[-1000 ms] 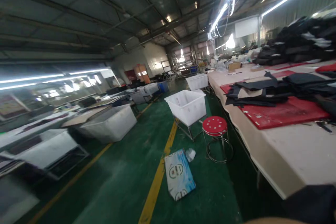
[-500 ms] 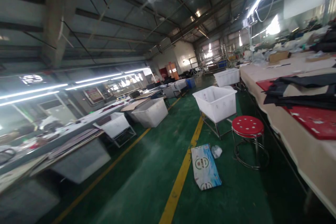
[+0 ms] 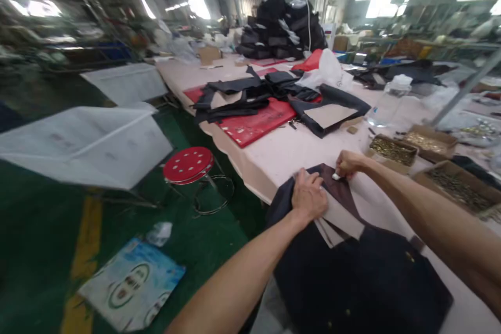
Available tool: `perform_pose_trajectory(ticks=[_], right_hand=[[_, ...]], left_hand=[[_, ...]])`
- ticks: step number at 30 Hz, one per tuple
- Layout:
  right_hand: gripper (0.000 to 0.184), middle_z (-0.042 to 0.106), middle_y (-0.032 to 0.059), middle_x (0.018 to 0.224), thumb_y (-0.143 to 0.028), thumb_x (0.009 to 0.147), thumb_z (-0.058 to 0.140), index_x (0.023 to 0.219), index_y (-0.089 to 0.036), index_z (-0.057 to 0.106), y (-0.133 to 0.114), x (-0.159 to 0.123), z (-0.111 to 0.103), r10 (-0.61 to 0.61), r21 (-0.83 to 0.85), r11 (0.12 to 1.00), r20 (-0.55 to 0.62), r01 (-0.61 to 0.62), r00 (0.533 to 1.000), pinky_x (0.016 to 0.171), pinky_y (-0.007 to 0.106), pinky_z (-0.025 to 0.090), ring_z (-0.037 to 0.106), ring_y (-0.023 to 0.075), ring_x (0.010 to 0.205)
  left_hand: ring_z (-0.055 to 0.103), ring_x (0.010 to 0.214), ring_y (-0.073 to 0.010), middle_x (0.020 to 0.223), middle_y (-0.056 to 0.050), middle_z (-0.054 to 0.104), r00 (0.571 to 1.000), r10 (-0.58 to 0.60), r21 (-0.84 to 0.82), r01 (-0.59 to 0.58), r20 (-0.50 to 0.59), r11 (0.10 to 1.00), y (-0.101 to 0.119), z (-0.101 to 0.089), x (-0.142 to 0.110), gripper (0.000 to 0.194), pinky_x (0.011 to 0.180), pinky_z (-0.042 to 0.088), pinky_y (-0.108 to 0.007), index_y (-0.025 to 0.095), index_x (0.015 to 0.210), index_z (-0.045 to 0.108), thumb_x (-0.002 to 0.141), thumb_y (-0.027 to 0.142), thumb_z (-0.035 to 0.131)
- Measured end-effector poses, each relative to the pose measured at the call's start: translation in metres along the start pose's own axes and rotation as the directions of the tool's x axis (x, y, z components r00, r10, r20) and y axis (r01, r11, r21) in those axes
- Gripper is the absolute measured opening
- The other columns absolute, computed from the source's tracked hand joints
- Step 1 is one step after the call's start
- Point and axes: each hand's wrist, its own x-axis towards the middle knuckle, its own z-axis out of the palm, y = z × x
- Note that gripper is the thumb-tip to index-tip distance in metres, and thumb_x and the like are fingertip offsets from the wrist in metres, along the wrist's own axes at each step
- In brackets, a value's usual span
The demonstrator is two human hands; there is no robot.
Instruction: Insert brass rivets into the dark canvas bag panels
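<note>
A dark navy fabric piece (image 3: 364,276) with small gold-coloured studs lies over the table's near edge. Flat on its upper part rests my left hand (image 3: 309,197), fingers stretched out, beside a beige card strip (image 3: 342,214). Under the strip and between my hands shows a dark maroon patch (image 3: 340,190). My right hand (image 3: 347,165) is closed at the top of this patch, and a small white piece (image 3: 335,176) sticks out of its fingers. What exactly the white piece is, I cannot make out.
Boxes of small metal parts (image 3: 393,150) stand at the right, near a clear plastic bottle (image 3: 389,102). Dark cut pieces lie over a red board (image 3: 254,122). To the left are a red stool (image 3: 188,164), a white bin (image 3: 78,146) and a printed sack (image 3: 131,287) on the floor.
The view has swung right and down, from the aisle to the table. Both my hands and the dark fabric piece have come into sight.
</note>
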Motion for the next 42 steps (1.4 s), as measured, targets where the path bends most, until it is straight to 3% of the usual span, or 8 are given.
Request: perform_pose_trajectory(ticks=[4, 9, 13, 18, 21, 27, 34, 42], right_hand=[[0.025, 0.060, 0.0040, 0.044, -0.014, 0.053, 0.091, 0.058, -0.011, 0.067, -0.003, 0.016, -0.005, 0.063, 0.000, 0.998, 0.138, -0.063, 0.988, 0.043, 0.024, 0.048, 0.058, 0.0155, 0.041], [0.024, 0.063, 0.0042, 0.049, -0.016, 0.055, 0.091, 0.060, -0.012, 0.067, -0.014, 0.003, -0.009, -0.003, 0.042, 0.999, 0.126, -0.002, 0.992, 0.048, 0.024, 0.050, 0.060, 0.0152, 0.045], [0.017, 0.069, 0.0049, 0.061, -0.026, 0.069, 0.084, 0.072, -0.013, 0.074, 0.009, -0.046, -0.024, -0.179, 0.028, 0.982, -0.173, 0.187, 0.968, 0.055, 0.021, 0.045, 0.062, 0.0145, 0.059], [0.036, 0.075, 0.0070, 0.080, -0.050, 0.084, 0.071, 0.094, -0.016, 0.077, 0.087, -0.180, 0.005, -0.056, 0.128, 0.960, -0.786, 0.251, 0.616, 0.061, 0.027, 0.047, 0.065, 0.0185, 0.067], [0.036, 0.073, 0.0072, 0.075, -0.052, 0.085, 0.069, 0.091, -0.017, 0.075, 0.127, -0.257, 0.059, 0.181, 0.253, 0.961, -0.883, 0.114, 0.433, 0.061, 0.029, 0.049, 0.066, 0.0211, 0.066], [0.023, 0.069, 0.0062, 0.080, -0.043, 0.087, 0.066, 0.091, -0.021, 0.070, 0.159, -0.286, 0.131, 0.011, 0.115, 0.979, -0.858, 0.170, 0.514, 0.069, 0.035, 0.053, 0.063, 0.0225, 0.072], [0.013, 0.065, 0.0053, 0.086, -0.031, 0.085, 0.064, 0.093, -0.021, 0.065, 0.166, -0.287, 0.124, -0.038, 0.106, 0.962, -0.861, 0.251, 0.507, 0.070, 0.036, 0.051, 0.058, 0.0214, 0.075], [0.058, 0.062, 0.0151, 0.117, -0.032, 0.076, 0.070, 0.130, -0.018, 0.055, 0.192, -0.285, 0.122, -0.015, 0.115, 0.950, -0.914, 0.292, 0.406, 0.089, 0.052, 0.053, 0.058, 0.0334, 0.105]], left_hand=[[0.040, 0.142, -0.0371, 0.141, -0.009, 0.061, 0.998, 0.013, 0.051, -0.010, -0.067, 0.999, -0.012, -0.003, 0.001, 0.041, 0.125, 0.021, -0.065, 0.018, 0.125, 0.069, 0.085, 0.020, 0.057], [0.043, 0.141, -0.0343, 0.138, -0.007, 0.064, 0.997, 0.026, 0.090, -0.020, -0.076, 0.996, -0.011, -0.011, 0.000, 0.040, 0.126, 0.025, -0.058, 0.017, 0.121, 0.071, 0.084, 0.019, 0.057], [0.043, 0.140, -0.0336, 0.136, -0.008, 0.064, 0.993, 0.022, 0.075, -0.013, -0.119, 0.997, -0.010, -0.008, 0.001, 0.039, 0.126, 0.025, -0.056, 0.016, 0.118, 0.072, 0.083, 0.018, 0.057], [0.041, 0.141, -0.0358, 0.137, -0.009, 0.064, 0.991, 0.042, 0.064, -0.034, -0.124, 0.997, -0.010, 0.000, 0.005, 0.039, 0.124, 0.026, -0.057, 0.015, 0.120, 0.071, 0.085, 0.019, 0.054], [0.037, 0.143, -0.0387, 0.140, -0.009, 0.062, 0.991, 0.038, 0.096, -0.026, -0.128, 0.995, -0.006, 0.003, 0.010, 0.040, 0.123, 0.024, -0.060, 0.015, 0.122, 0.071, 0.086, 0.020, 0.053], [0.034, 0.146, -0.0392, 0.143, -0.012, 0.058, 0.989, 0.076, 0.171, -0.054, -0.128, 0.984, 0.017, -0.008, 0.011, 0.039, 0.122, 0.022, -0.062, 0.016, 0.125, 0.067, 0.088, 0.023, 0.054], [0.051, 0.131, -0.0310, 0.137, -0.012, 0.061, 0.888, 0.433, -0.106, -0.421, 0.155, 0.901, 0.116, 0.012, -0.010, 0.058, 0.121, 0.028, -0.052, 0.020, 0.138, 0.053, 0.085, 0.037, 0.068], [0.058, 0.085, -0.0235, 0.084, -0.003, 0.062, 0.877, 0.408, -0.378, -0.298, 0.254, 0.876, 0.159, 0.055, -0.014, 0.025, 0.086, 0.050, -0.042, 0.021, 0.087, 0.057, 0.066, 0.011, 0.066]])
